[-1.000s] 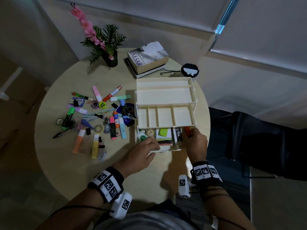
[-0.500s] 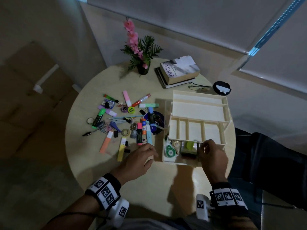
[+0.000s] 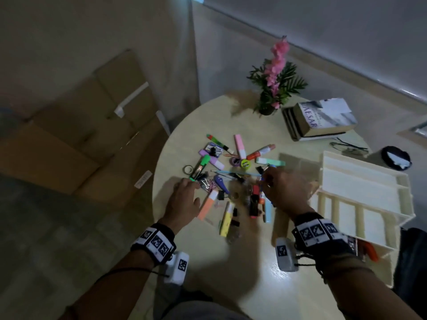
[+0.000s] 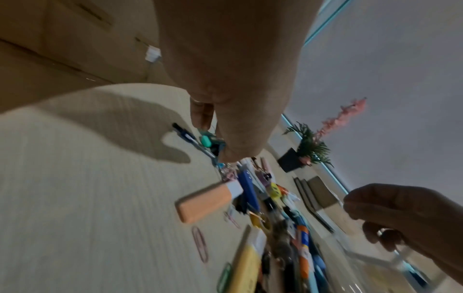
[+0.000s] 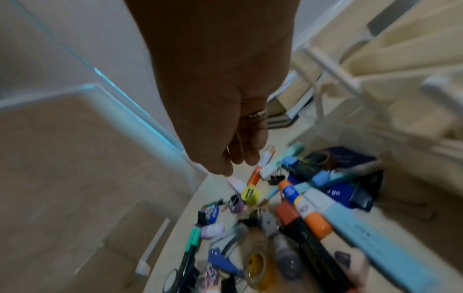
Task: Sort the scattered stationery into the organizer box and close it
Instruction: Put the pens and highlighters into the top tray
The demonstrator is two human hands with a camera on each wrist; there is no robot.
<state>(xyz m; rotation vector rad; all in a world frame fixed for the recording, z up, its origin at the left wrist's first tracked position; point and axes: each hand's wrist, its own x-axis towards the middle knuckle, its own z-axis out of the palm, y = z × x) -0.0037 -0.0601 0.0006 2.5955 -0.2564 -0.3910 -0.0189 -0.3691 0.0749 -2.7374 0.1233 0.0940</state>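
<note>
Scattered stationery lies in a pile on the round table: a green marker, an orange highlighter, a yellow highlighter, a light-blue highlighter, clips and tape rolls. My left hand hovers at the pile's left edge, fingers stretched toward the binder clips, holding nothing. My right hand hangs over the pile's right side with loosely curled, empty fingers. The cream organizer box stands open on the right, its divided tray bare.
A potted pink flower, stacked books, glasses and a black round case sit at the table's far side. Cardboard boxes stand on the floor to the left. The table's left edge is close to my left hand.
Both hands have left the organizer's front drawer and moved left over the stationery pile. The head view has swung left with them.
</note>
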